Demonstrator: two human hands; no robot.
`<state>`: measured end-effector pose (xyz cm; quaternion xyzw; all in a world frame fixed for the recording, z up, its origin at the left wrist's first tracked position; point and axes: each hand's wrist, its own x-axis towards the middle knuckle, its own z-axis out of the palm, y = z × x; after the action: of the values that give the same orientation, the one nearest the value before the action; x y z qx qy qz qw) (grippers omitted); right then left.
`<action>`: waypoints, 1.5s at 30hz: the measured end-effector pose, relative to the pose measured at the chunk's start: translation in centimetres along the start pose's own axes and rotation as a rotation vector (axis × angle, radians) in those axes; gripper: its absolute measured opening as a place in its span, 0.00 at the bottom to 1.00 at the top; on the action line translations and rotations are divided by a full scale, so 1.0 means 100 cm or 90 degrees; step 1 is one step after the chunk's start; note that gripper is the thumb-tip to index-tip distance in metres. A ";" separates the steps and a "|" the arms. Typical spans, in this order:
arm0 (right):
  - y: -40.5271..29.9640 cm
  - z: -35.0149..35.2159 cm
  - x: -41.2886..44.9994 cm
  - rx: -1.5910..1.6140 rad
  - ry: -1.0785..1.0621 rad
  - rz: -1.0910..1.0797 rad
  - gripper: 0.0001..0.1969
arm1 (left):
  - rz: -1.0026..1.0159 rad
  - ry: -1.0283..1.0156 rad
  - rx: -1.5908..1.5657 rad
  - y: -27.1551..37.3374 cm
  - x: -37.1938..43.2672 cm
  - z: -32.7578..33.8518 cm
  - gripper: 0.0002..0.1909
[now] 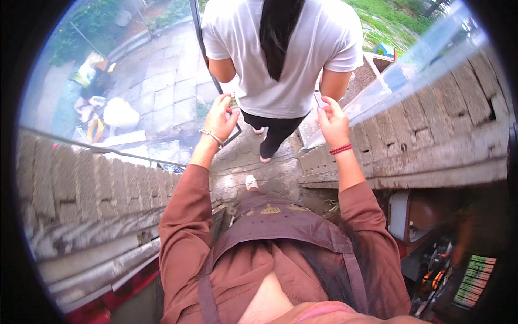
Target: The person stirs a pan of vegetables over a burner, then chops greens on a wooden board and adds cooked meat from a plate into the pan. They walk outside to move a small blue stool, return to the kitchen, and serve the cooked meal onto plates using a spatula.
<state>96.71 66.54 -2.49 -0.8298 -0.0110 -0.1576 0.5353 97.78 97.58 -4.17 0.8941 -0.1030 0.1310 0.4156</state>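
Note:
My left hand (219,120) is raised in front of me with nothing in it, its fingers loosely curled and apart. A metal bangle (212,137) circles that wrist. On the other side, my right hand (333,122) is held up at a similar height, also with nothing in it. It wears a red bead bracelet (340,149). Between and beyond my hands walks a person in a white T-shirt (238,81) and black trousers (276,131), back turned to me. Whether either hand touches this person cannot be told. A dark door frame edge (231,137) lies close beside my left hand.
Brick walls (404,125) flank the doorway, the left one (52,178) beyond my elbow. A translucent plastic sheet (404,81) hangs at right. Paving slabs (158,87) and a white bag (120,113) show outside at left. A bicycle (435,279) stands in the dark interior.

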 end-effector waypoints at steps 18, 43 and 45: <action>0.083 0.017 0.319 -0.075 0.275 0.364 0.41 | -0.134 0.075 0.022 -0.116 0.138 -0.035 0.27; 0.110 -0.039 0.406 -0.032 0.292 0.454 0.42 | -0.195 0.197 0.034 -0.135 0.121 -0.066 0.29; 0.111 -0.035 0.408 -0.031 0.295 0.442 0.41 | -0.226 0.181 0.043 -0.132 0.114 -0.065 0.29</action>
<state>136.63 52.54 0.12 -0.7393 0.3937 -0.1509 0.5250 111.48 110.10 -5.93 0.8842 0.1200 0.1835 0.4124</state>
